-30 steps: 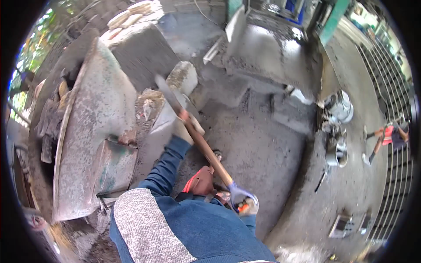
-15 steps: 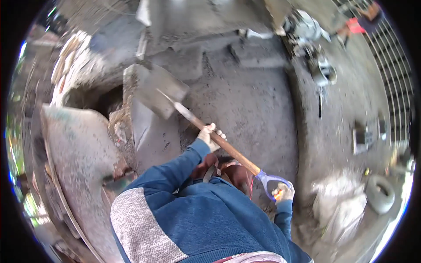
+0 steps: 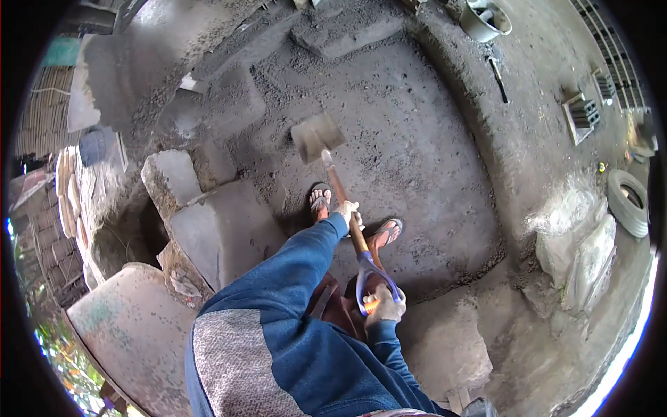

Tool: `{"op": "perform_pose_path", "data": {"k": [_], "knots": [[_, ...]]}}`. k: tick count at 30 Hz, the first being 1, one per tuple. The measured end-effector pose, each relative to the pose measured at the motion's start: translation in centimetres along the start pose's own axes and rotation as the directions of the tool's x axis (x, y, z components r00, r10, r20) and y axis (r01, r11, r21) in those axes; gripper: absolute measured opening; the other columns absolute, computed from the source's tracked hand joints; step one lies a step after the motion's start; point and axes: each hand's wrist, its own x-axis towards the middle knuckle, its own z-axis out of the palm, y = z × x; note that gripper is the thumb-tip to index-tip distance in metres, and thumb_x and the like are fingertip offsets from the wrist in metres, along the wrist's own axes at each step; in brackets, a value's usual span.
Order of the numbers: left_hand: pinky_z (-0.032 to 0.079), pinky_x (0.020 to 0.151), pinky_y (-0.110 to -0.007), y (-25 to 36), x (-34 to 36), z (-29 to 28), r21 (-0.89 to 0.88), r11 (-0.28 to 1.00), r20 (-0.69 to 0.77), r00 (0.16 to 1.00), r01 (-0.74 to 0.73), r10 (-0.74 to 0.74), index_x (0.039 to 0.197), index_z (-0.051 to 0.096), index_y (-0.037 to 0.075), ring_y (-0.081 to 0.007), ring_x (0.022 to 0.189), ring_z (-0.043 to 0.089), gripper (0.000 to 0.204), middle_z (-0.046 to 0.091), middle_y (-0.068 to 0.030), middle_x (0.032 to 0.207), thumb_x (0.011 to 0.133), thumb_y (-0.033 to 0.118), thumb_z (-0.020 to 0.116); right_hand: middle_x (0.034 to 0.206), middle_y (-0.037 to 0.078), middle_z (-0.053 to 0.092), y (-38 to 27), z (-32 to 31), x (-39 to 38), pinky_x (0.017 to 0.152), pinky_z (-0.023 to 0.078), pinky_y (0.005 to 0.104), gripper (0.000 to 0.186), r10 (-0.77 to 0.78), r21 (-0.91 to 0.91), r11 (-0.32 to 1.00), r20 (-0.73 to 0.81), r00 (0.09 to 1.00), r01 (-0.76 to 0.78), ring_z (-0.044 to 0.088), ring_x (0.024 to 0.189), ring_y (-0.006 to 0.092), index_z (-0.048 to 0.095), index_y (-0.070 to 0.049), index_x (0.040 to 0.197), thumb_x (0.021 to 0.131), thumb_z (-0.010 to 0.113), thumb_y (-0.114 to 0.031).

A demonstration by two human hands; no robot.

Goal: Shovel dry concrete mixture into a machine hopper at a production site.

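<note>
My left hand (image 3: 348,215) is closed around the wooden shaft (image 3: 337,184) of a shovel. My right hand (image 3: 383,307) is closed on the orange grip inside its purple D-shaped handle (image 3: 372,271). The flat, dusty shovel blade (image 3: 313,135) is over the grey floor (image 3: 438,167) of a sunken area, beyond my feet in flip-flops (image 3: 319,198). Concrete slabs (image 3: 212,236) lie to the left of the shovel.
Left are a rusty metal sheet (image 3: 128,326), a dark pit (image 3: 149,233) and stacked sacks (image 3: 68,194). A raised ledge (image 3: 528,139) on the right carries a bucket (image 3: 483,22), a black-handled tool (image 3: 499,80), pale sacks (image 3: 570,250) and a tire (image 3: 625,201).
I have turned, bringing the ledge and tire further into view. The shovel has swung rightward relative to my body and points more straight ahead. The co-worker seen earlier is out of view.
</note>
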Motion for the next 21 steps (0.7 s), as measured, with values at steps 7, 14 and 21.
{"op": "perform_pose_path", "data": {"k": [7, 14, 21], "knots": [[0.046, 0.059, -0.051, 15.8, -1.5, -6.1, 0.009, 1.0, 0.012, 1.0, -0.004, 0.004, 0.071, 0.047, 0.015, -0.0283, 0.054, 0.053, 0.041, 0.054, -0.0076, 0.061, 0.086, 0.052, 0.054, 0.074, 0.008, 0.062, 2.3, 15.2, -1.7, 0.054, 0.052, 0.0318, 0.023, -0.047, 0.065, 0.998, 0.453, 0.89, 0.02, 0.062, 0.058, 0.02, 0.056, -0.001, 0.095, 0.076, 0.068, -0.002], [0.051, 0.07, -0.049, 22.3, -2.1, -16.3, 0.086, 0.946, 0.093, 0.948, -0.313, 0.306, 0.092, 0.054, 0.012, -0.029, 0.069, 0.061, 0.049, 0.061, -0.0106, 0.077, 0.089, 0.059, 0.042, 0.071, 0.005, 0.062, 1.6, 25.7, -6.8, 0.057, 0.05, 0.0288, 0.017, -0.21, 0.038, 0.973, 0.556, 0.804, 0.228, 0.061, 0.06, 0.0159, 0.059, -0.001, 0.091, 0.081, 0.068, -0.012], [0.045, 0.049, -0.041, 11.7, -9.9, -21.9, -0.092, 0.992, -0.259, 0.96, 0.081, -0.103, 0.083, 0.055, 0.021, -0.023, 0.055, 0.054, 0.016, 0.054, -0.0066, 0.064, 0.09, 0.023, 0.04, 0.078, 0.009, 0.064, 11.9, 30.9, 14.2, 0.059, 0.051, 0.0346, 0.013, 0.067, 0.161, 0.969, 0.56, 0.826, -0.188, 0.064, 0.071, 0.0249, 0.062, -0.004, 0.089, 0.078, 0.067, -0.008]]}}
